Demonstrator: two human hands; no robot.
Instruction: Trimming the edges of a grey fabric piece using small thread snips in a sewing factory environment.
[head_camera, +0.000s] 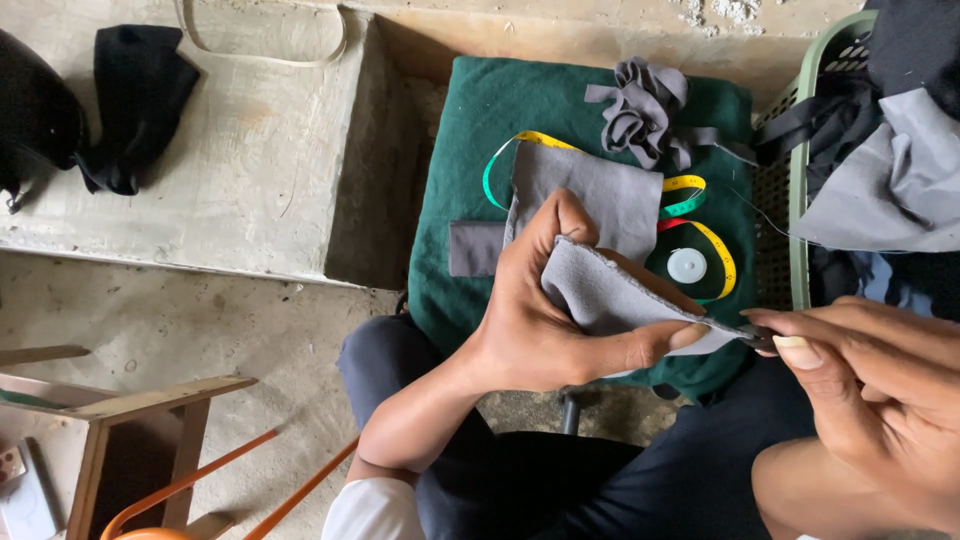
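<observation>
Left hand (535, 325) has a closed grip on a folded grey felt piece (610, 295) over the green cloth-covered stool (480, 130); right hand (870, 390) pinches small scissors (757, 335) at the felt's edge; measuring tape (700, 255) lies behind.

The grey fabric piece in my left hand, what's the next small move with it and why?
Probably ease the right hand a little further along the edge of the grey fabric piece. The left hand pinches the fabric folded and taut, and the right hand's fingertips hold something small and dark right at its corner; what that is cannot be told.
</observation>
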